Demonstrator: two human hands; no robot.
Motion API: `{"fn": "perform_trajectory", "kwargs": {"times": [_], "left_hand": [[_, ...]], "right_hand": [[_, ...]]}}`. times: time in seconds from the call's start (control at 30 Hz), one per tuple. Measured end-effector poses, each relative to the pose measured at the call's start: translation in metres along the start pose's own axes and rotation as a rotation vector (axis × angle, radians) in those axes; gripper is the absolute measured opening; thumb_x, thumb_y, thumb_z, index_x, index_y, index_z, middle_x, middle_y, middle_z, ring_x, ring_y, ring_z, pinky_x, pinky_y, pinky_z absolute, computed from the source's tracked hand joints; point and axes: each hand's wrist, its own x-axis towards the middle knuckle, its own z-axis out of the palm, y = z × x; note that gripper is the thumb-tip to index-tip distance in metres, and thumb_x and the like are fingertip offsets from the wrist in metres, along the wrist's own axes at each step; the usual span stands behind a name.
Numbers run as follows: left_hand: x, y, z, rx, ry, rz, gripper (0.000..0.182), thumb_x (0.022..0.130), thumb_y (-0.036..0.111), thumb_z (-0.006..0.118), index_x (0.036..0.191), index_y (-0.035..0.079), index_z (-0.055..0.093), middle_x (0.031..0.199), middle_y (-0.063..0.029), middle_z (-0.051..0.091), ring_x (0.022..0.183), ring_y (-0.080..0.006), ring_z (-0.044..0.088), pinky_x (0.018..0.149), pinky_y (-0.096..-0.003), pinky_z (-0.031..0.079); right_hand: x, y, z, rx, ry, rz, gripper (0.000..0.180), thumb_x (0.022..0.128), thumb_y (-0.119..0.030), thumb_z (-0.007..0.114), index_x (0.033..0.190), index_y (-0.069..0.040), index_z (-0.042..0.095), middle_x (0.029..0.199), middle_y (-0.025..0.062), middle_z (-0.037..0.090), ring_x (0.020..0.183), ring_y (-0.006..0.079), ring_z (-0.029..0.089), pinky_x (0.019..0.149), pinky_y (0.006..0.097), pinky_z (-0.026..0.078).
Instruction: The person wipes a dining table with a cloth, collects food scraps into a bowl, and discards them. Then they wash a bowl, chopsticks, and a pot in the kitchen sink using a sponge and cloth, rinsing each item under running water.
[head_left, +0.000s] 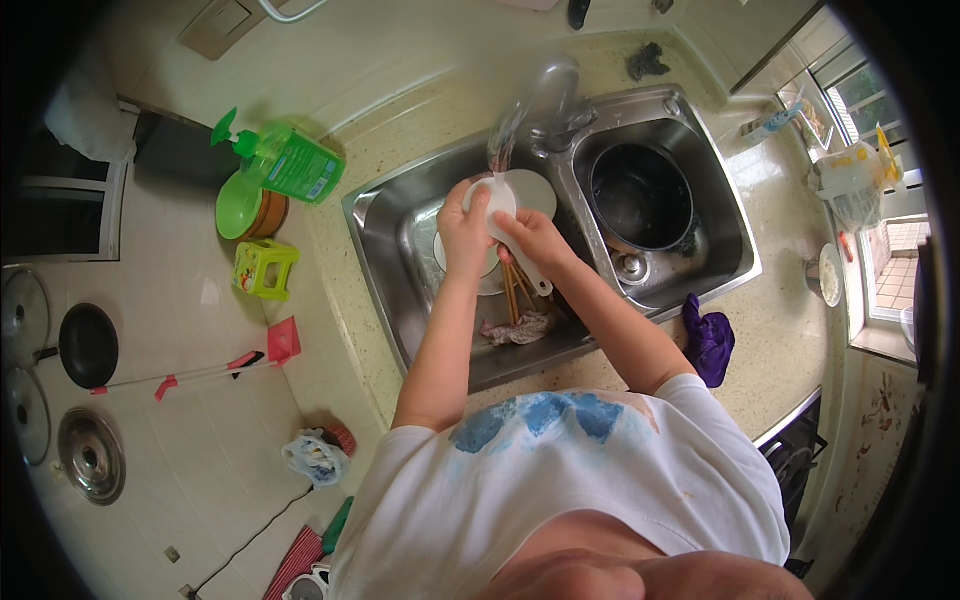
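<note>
Both of my hands are on a white rice paddle (523, 259) under the faucet (559, 90) in the left basin of a steel double sink (412, 169). My left hand (466, 225) grips the edge of its broad head, with the thumb on top. My right hand (534, 238) holds it where the head meets the handle, which points down to the right. Water runs onto the head. Below lie a white plate (532, 196), another pale dish (444, 251) partly hidden by my left hand, several wooden chopsticks (513, 300) and a crumpled wet cloth (517, 330).
The right basin holds a black pot (641, 196) beside a drain strainer (631, 266). A purple cloth (709, 341) lies on the front counter. Left of the sink stand a green soap pump bottle (300, 163), a green bowl (240, 206) and a small green stool-shaped holder (264, 270).
</note>
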Motion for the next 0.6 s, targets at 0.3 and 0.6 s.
{"fn": "perform_trajectory", "kwargs": {"times": [0.3,0.6], "left_hand": [[0.015,-0.016,0.003,-0.027,-0.030,0.188,0.023,0.091,0.012,0.060,0.112,0.000,0.059,0.092,-0.0094,0.068,0.074,-0.0128,0.063,0.063,-0.0264,0.051],[0.002,-0.005,0.014,-0.111,-0.077,0.064,0.019,0.091,0.012,0.060,0.105,-0.002,0.060,0.093,-0.0130,0.069,0.062,-0.0138,0.064,0.049,-0.0266,0.050]], "right_hand": [[-0.013,0.004,-0.008,-0.112,0.105,-0.048,0.027,0.099,-0.024,0.054,0.095,0.002,0.063,0.079,0.0031,0.065,0.066,0.0080,0.056,0.063,0.0227,0.047],[-0.007,0.015,-0.005,-0.143,0.109,-0.200,0.035,0.100,-0.030,0.051,0.086,0.000,0.061,0.069,0.0016,0.059,0.062,0.0084,0.054,0.060,0.0232,0.044]]}}
